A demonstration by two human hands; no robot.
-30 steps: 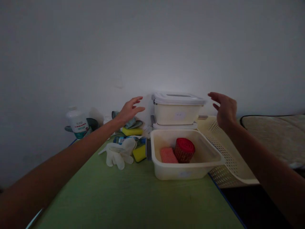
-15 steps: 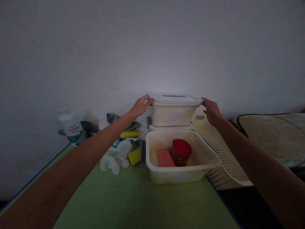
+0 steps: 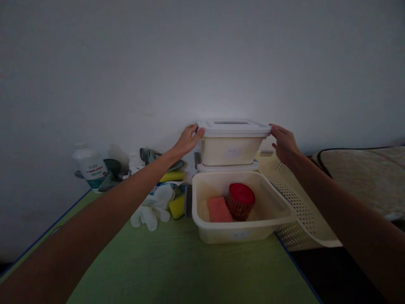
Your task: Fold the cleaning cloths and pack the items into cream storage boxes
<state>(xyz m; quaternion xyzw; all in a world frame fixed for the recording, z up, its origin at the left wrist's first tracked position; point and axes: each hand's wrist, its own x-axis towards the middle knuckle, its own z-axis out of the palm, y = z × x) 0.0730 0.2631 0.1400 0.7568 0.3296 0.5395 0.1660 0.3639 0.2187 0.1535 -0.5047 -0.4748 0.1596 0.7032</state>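
Note:
A white lid [image 3: 232, 129] covers the upper cream storage box [image 3: 218, 151], which sits on another white lid [image 3: 228, 167] near the wall. My left hand [image 3: 188, 139] grips the left end of the upper lid, thumb in front and fingers behind. At the right end, my right hand [image 3: 284, 143] has its fingertips closed on the lid's rim. In front stands an uncovered cream box [image 3: 221, 233] holding a pink sponge [image 3: 219, 209] and a red cylindrical roll [image 3: 241, 202] with a patterned side.
Left on the green table [image 3: 142, 261] are white gloves [image 3: 152, 211], yellow sponges [image 3: 177, 207] and a white bottle [image 3: 91, 166]. A perforated cream basket [image 3: 300, 211] adjoins the table's right edge. Beyond it lies a beige cushion-like item [image 3: 363, 173].
The view has shifted slightly. Both hands keep their places at the ends of the upper lid, with only a small movement of the right hand. The boxes and their contents look unchanged.

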